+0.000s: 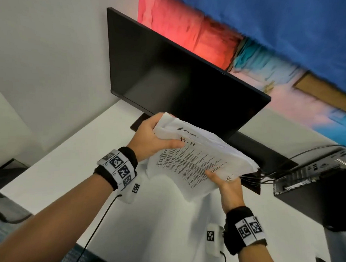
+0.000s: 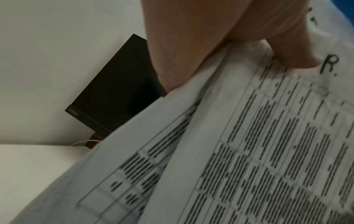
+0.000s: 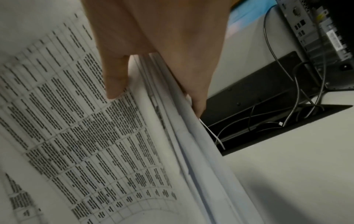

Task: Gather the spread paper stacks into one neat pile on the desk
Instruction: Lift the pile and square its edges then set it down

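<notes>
A thick stack of printed white papers is held up above the white desk, in front of the monitor. My left hand grips its far left corner, thumb on the top sheet beside handwritten letters. My right hand pinches the near right edge, thumb on top and fingers underneath. In the left wrist view the thumb presses the top sheet of the papers, whose sheets fan apart. In the right wrist view the thumb lies on the printed page of the papers, whose layered edges show.
A dark monitor stands just behind the papers on a black base. A black cable tray with loose wires and a computer box sit at the right. A black chair is at the left edge.
</notes>
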Motion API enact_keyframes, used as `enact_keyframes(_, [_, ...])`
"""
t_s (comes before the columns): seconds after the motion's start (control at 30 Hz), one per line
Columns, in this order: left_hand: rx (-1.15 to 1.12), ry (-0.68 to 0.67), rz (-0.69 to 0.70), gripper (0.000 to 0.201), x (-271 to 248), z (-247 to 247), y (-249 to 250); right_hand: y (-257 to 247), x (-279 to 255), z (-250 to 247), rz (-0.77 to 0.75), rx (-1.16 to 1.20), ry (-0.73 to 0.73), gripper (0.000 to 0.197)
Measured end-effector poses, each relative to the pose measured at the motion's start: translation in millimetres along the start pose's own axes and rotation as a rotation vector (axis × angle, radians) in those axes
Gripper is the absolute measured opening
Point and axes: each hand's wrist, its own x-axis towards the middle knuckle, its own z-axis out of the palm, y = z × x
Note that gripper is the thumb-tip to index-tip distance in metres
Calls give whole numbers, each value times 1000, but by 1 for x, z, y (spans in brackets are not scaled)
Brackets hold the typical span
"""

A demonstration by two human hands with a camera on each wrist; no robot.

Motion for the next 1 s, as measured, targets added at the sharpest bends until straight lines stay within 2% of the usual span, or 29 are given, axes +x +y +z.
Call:
enact_keyframes(0.17, [78,33,-125,32,11,7,-15,-2,17,7,29,60,13,47])
enact_keyframes(0.23, [85,92,-132,25,16,11,-13,2,21,6,45,49,70,67])
enact_keyframes(0.27, [64,121,-130,23,18,11,-9,8,23,4,80,38,117,88])
enact_keyframes(0.3, [22,151,-125,21,19,9,-6,15,23,1,136,15,166,109])
enact_keyframes(0.33, [-45,180,-120,21,19,5,-2,21,20,0,204,-13,199,121])
enact_keyframes(0.4, [-255,223,-126,30,21,-6,1,35,13,-2,328,45,195,125])
enact_keyframes(0.47, [-493,190,-162,42,21,-14,-2,45,9,-3,384,258,110,128])
enact_keyframes(0.5, [-579,128,-184,48,19,-14,-6,45,7,-2,386,373,62,122])
enact_keyframes(0.57, [-667,-5,-218,50,13,-8,-18,37,5,-2,356,557,-22,85])
enact_keyframes(0.63, [-718,-25,-216,45,7,-11,-29,28,7,-8,330,600,-20,52])
enact_keyframes(0.67, [-745,6,-217,45,6,-19,-33,22,9,-13,303,574,3,45])
enact_keyframes(0.73, [-735,58,-265,59,7,-45,-37,11,11,-26,226,481,75,39])
enact_keyframes(0.8, [-489,16,-355,72,11,-70,-38,1,13,-38,146,347,143,33])
enact_keyframes(0.9, [-59,-106,-368,62,15,-73,-41,-20,8,-41,-11,141,177,29])
enact_keyframes(0.93, [-10,-105,-346,55,15,-66,-41,-28,4,-38,-64,98,182,28])
enact_keyframes(1.0, [-25,5,-284,46,13,-52,-45,-40,-5,-33,-156,85,201,26])
